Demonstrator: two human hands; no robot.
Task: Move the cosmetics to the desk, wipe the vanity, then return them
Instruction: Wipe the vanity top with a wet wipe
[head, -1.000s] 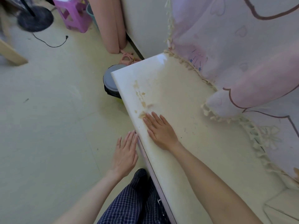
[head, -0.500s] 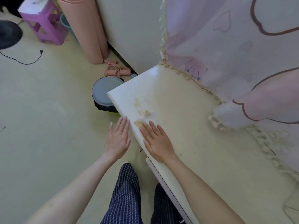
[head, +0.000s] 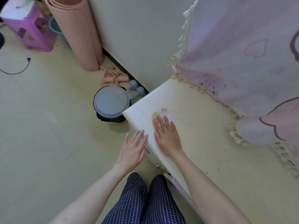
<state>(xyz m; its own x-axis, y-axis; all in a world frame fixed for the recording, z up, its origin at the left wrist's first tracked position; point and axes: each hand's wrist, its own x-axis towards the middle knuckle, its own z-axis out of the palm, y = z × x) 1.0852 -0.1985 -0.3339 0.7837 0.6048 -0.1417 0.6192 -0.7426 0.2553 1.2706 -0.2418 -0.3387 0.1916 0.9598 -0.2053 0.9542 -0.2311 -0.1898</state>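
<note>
A cream-white vanity top (head: 202, 126) runs from the centre to the lower right. Brownish smears (head: 156, 115) mark it near its front-left corner. My right hand (head: 166, 136) lies flat on the top, palm down, its fingertips on the smears. My left hand (head: 132, 149) hovers open just off the vanity's front edge, fingers spread, holding nothing. No cosmetics and no cloth are in view.
A pink curtain with tassels (head: 242, 70) drapes over the vanity's back. On the floor to the left stand a grey-lidded bin (head: 110, 104), small dumbbells (head: 135, 89), a pink resistance band (head: 113, 76), a rolled pink mat (head: 76, 33), a teal basket (head: 56, 31) and a purple stool (head: 30, 25).
My right hand has slid along the top toward the front-left corner, over the smears. My left hand has followed beside the edge. The view has shifted down and left.
</note>
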